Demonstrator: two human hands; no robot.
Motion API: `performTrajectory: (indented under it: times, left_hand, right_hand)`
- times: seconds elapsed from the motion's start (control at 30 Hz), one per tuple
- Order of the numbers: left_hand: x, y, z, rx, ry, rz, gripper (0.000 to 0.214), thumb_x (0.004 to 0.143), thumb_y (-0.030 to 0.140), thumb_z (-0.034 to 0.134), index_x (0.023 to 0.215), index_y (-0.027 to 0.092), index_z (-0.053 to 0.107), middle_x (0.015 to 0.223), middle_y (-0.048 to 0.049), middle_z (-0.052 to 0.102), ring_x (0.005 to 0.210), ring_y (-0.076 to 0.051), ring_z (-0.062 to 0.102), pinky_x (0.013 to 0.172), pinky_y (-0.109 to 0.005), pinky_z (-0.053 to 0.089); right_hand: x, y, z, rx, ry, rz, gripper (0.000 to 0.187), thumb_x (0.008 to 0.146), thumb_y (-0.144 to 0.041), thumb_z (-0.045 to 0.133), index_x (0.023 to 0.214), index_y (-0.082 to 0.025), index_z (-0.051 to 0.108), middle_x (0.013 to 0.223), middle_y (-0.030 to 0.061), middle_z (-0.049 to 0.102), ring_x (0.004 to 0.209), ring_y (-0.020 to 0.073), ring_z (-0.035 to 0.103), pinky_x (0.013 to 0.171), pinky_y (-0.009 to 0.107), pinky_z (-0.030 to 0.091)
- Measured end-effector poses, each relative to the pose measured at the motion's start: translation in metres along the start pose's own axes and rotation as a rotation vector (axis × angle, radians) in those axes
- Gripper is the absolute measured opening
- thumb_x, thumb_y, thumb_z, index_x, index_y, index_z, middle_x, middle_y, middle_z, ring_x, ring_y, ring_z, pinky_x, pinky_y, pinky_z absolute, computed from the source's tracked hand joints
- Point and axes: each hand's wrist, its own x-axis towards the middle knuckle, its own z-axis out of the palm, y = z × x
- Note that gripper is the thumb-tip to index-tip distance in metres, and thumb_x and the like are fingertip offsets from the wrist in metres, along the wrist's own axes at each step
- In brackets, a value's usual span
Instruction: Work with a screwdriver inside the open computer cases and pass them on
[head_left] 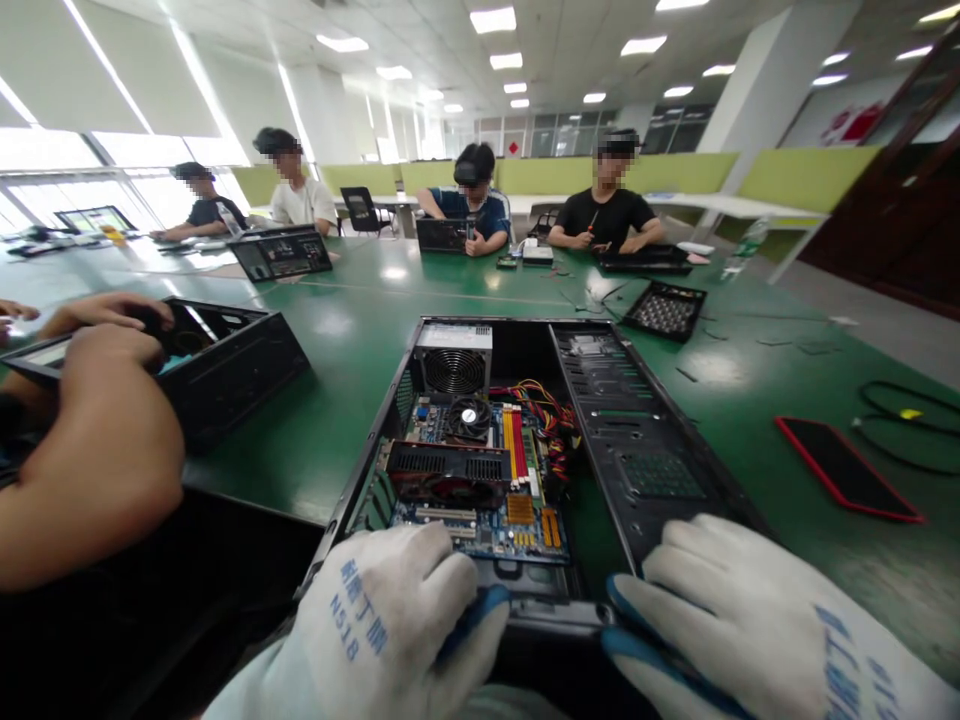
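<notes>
An open black computer case (592, 400) lies on its side in front of me. My left hand (382, 590), in a white glove with blue palm, is closed on the near left edge of the case. At the near right corner, my right hand (735, 600), gloved alike, grips the rim; some fingertips are hidden. Inside sit a blue motherboard (487, 540), a graphics card (442, 465), a processor fan (469, 418) and red and yellow memory slots (515, 445). The power supply (454, 360) is at the far left, with bundled cables (551, 410) beside the board.
A co-worker's arm (112, 430) reaches into another black case (232, 370) on my left. Across the green table (360, 310), several people handle computer parts. Right of my case lie a black, red-edged phone-like slab (847, 468), a black cable (900, 425) and a perforated black panel (666, 308).
</notes>
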Motion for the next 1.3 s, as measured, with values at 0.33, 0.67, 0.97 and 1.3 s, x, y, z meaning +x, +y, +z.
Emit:
performTrajectory:
  times: [0.33, 0.67, 0.97, 1.3]
  left_hand:
    - [0.008, 0.001, -0.011, -0.099, -0.185, -0.042, 0.023, 0.093, 0.033, 0.057, 0.072, 0.023, 0.054, 0.071, 0.0004, 0.059, 0.057, -0.015, 0.056, 0.05, -0.03, 0.04]
    - [0.007, 0.0, -0.013, -0.157, -0.205, -0.08, 0.022, 0.093, 0.033, 0.054, 0.074, 0.023, 0.057, 0.071, 0.0, 0.058, 0.057, -0.015, 0.055, 0.05, -0.03, 0.036]
    - [0.004, -0.001, -0.007, -0.172, -0.135, -0.053, 0.014, 0.089, 0.03, 0.062, 0.079, 0.023, 0.055, 0.077, 0.0013, 0.064, 0.057, -0.013, 0.055, 0.05, -0.028, 0.039]
    - [0.032, -0.015, -0.021, -0.193, -0.254, -0.181, 0.016, 0.094, 0.034, 0.052, 0.084, 0.024, 0.06, 0.077, 0.0001, 0.062, 0.066, -0.016, 0.062, 0.059, -0.029, 0.046]
  right_hand:
    - [0.154, 0.043, 0.012, -0.143, -0.393, 0.032, 0.046, 0.096, -0.057, 0.046, 0.094, -0.019, 0.072, 0.094, 0.011, 0.072, 0.088, 0.0251, 0.067, 0.076, 0.035, 0.048]
    - [0.223, 0.042, 0.122, -0.14, -0.842, 0.047, 0.079, 0.076, -0.07, 0.064, 0.126, -0.008, 0.066, 0.122, 0.0214, 0.07, 0.11, 0.034, 0.068, 0.087, 0.039, 0.054]
    - [0.226, 0.056, 0.113, -0.162, -0.783, 0.074, 0.06, 0.068, -0.061, 0.068, 0.106, -0.015, 0.074, 0.103, 0.0161, 0.076, 0.093, 0.0322, 0.072, 0.067, 0.037, 0.053]
    - [0.219, 0.097, 0.1, -0.414, -0.776, 0.083, 0.059, 0.069, -0.068, 0.065, 0.094, -0.017, 0.077, 0.097, 0.0186, 0.073, 0.103, 0.0356, 0.063, 0.084, 0.045, 0.045]
